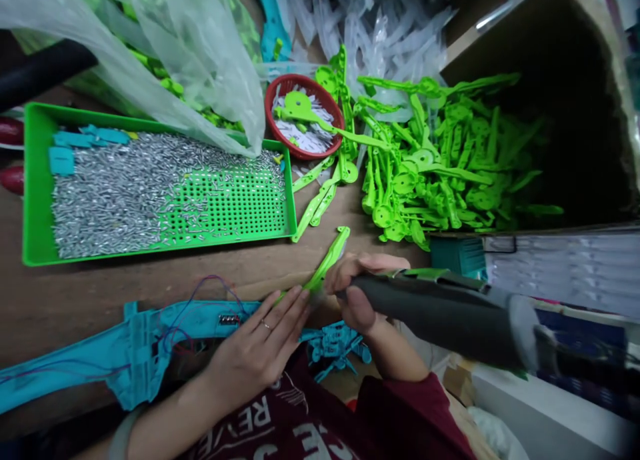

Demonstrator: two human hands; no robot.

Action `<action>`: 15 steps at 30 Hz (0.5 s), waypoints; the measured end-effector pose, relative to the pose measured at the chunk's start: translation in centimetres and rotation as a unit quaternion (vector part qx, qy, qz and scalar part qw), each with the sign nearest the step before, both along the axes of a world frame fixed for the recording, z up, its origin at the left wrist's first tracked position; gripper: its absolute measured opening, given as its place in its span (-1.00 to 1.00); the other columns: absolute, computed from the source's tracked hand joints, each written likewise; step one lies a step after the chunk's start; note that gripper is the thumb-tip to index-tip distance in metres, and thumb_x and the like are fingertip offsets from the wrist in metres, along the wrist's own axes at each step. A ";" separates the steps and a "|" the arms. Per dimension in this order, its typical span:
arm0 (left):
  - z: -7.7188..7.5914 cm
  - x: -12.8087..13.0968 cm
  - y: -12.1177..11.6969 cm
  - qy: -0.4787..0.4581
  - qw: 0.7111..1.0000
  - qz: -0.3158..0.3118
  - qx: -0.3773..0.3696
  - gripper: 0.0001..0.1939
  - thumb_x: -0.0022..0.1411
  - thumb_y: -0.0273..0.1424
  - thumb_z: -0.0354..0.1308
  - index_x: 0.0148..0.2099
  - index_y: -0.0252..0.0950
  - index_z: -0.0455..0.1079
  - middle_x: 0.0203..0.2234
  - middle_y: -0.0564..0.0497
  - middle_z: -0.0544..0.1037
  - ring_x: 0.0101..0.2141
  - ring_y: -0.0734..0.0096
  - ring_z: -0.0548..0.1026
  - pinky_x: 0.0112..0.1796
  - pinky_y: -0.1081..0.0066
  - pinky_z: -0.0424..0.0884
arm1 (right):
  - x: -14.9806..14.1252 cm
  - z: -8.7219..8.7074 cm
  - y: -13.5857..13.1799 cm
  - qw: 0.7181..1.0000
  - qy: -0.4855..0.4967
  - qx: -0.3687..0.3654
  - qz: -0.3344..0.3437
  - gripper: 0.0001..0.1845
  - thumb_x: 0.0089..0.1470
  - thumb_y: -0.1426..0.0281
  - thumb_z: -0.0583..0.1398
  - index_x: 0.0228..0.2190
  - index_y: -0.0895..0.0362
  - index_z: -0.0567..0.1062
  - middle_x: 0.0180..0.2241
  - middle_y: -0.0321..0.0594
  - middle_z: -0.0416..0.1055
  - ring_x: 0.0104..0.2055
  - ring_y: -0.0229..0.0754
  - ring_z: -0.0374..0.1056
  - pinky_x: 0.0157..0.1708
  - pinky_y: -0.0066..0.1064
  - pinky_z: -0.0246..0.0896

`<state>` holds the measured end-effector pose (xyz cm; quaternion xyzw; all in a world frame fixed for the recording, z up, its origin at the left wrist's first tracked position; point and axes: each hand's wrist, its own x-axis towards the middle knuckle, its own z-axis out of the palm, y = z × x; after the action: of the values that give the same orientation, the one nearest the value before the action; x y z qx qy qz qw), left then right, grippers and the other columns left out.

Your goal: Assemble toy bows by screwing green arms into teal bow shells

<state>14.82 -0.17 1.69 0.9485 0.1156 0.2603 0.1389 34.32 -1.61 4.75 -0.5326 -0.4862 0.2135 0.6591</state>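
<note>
The slim lime-green plastic part (327, 260) lies aslant at the centre of the frame. The left hand (263, 340) lays its extended fingers, side by side, over the lower end; whether its thumb pinches from beneath cannot be told. The right hand (357, 290) is clamped round the nose of a dark power screwdriver (440, 313), close to the left fingertips.

The blurred driver tip could skid off the slim part and nick those fingers, since they sit so near. Light pressure on one end could let the part twist, and the tool's bulk could tip the bit off line. Below, loose wires (213, 278) arch from a blue plastic shell (113, 363) and could snag on a sleeve or finger. Upper left, small metal screws (110, 193) heaped in a green perforated tray (35, 193) could spill if it were knocked.

"REVE" is readable on the maroon shirt (240, 437); its other lettering is partial. No brand is legible.
</note>
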 end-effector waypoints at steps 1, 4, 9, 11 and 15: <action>0.0 0.0 0.0 0.002 1.000 0.001 0.007 -0.57 0.36 -0.45 0.13 0.21 -0.56 0.36 0.24 -0.32 0.39 0.27 -0.02 0.32 0.31 0.06 0.17 | 0.1 0.2 0.1 0.999 -0.004 0.037 0.026 -0.61 0.11 0.23 0.22 -0.01 -0.19 0.31 -0.65 -0.53 0.17 -0.73 -0.32 0.16 -0.76 -0.52 0.16; -0.1 0.0 0.1 0.006 1.000 0.006 0.012 -0.57 0.37 -0.43 0.13 0.22 -0.53 0.36 0.24 -0.28 0.39 0.26 0.00 0.33 0.29 0.07 0.23 | 0.8 2.2 0.7 0.986 -0.006 0.033 0.162 -0.57 0.10 0.29 0.24 0.03 -0.07 0.37 -0.63 -0.51 0.21 -0.71 -0.32 0.21 -0.76 -0.53 0.21; 0.5 1.1 -0.3 0.040 0.999 0.012 0.023 -0.53 0.37 -0.45 0.07 0.26 -0.56 0.31 0.27 -0.29 0.35 0.25 0.02 0.33 0.26 0.10 0.24 | -0.1 5.1 6.1 0.988 0.026 0.050 0.141 -0.71 0.18 0.29 0.16 -0.04 -0.11 0.38 -0.57 -0.58 0.28 -0.62 -0.42 0.30 -0.56 -0.52 0.28; 1.3 1.0 -0.2 0.054 0.998 0.020 0.019 -0.52 0.37 -0.41 0.09 0.25 -0.57 0.32 0.27 -0.31 0.34 0.28 -0.03 0.30 0.28 0.08 0.20 | -1.4 4.2 10.1 0.993 0.022 0.078 0.089 -0.77 0.21 0.23 0.13 -0.08 -0.13 0.36 -0.56 -0.58 0.28 -0.61 -0.45 0.29 -0.52 -0.51 0.27; 3.1 -2.2 1.9 0.023 0.998 0.053 -0.026 -0.54 0.40 -0.31 0.12 0.23 -0.49 0.35 0.30 -0.27 0.31 0.32 -0.03 0.23 0.32 0.02 0.10 | -3.5 0.4 16.8 0.999 0.005 0.048 -0.006 -0.64 0.14 0.04 0.16 -0.11 -0.05 0.33 -0.60 -0.45 0.19 -0.63 -0.28 0.27 -0.54 -0.35 0.38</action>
<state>12.57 1.72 4.79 0.9426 0.1759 0.2426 0.1471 30.85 15.17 5.19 -0.5020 -0.4896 0.1886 0.6876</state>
